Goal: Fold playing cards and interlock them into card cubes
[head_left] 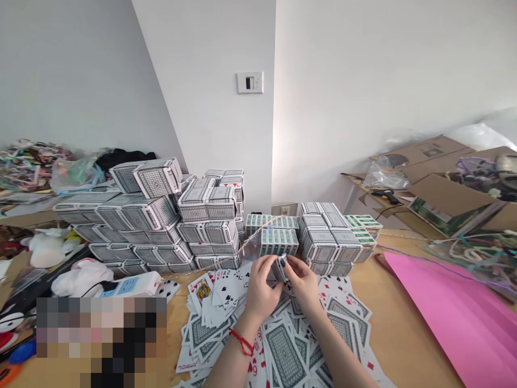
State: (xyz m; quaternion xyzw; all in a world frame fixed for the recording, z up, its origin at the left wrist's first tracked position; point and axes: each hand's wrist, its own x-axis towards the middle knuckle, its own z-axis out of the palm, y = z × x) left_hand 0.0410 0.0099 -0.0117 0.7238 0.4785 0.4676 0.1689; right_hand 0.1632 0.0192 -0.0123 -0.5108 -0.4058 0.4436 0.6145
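Note:
Both hands meet over a spread of loose playing cards (pixel 283 345), some face up and some showing patterned backs. Between the fingertips is a small folded playing card (pixel 281 268) with a grey patterned back; its lower part is hidden by the fingers. My left hand (pixel 262 285), below which a red cord circles the wrist, grips it from the left. My right hand (pixel 301 283) pinches its right side, the thumb with its dark nail on top. Just behind stand green-and-white patterned blocks (pixel 278 241).
Stacks of blocks made of folded cards rise at the left (pixel 157 213), centre (pixel 208 205) and right (pixel 327 237). A pink sheet (pixel 452 318) lies at the right, near a cardboard box (pixel 448 199). A white power strip (pixel 133 285) and plush toys are at the left.

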